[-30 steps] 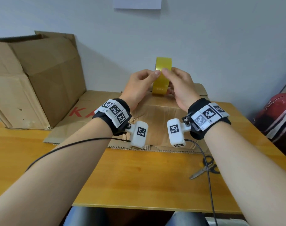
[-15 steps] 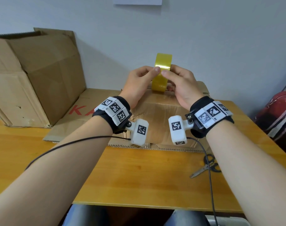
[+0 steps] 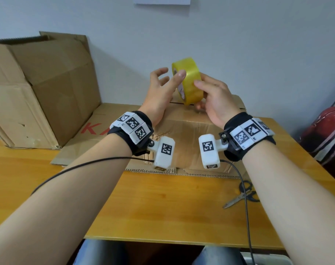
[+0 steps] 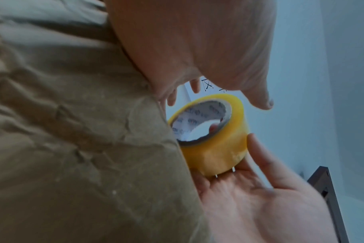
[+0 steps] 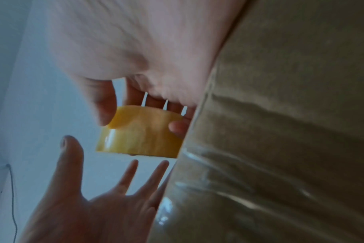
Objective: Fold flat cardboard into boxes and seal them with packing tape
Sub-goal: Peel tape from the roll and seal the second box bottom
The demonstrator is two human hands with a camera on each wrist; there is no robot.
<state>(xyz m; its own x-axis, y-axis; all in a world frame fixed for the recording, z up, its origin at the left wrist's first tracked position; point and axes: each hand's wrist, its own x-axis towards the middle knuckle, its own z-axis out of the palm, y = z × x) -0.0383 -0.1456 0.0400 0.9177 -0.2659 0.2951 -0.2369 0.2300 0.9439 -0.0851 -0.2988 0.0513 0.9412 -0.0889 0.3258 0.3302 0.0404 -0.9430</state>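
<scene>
Tape roll now in right hand only, tilted over the folded box; left hand has let go.

Table (image 3: 147, 203) → big open carton (image 3: 38, 88) back left → folded box (image 3: 184, 134) centre, top seam unsealed as far as I can see → tape roll (image 3: 190, 83) held above it → scissors (image 3: 241, 196) near right. Half a second back both hands pinched the upright roll; now right hand (image 3: 215, 101) grips it alone, turned sideways, and left hand (image 3: 161, 88) is spread wide, thumb just brushing it. Reads as hunting for the tape end; sealing not started.
</scene>
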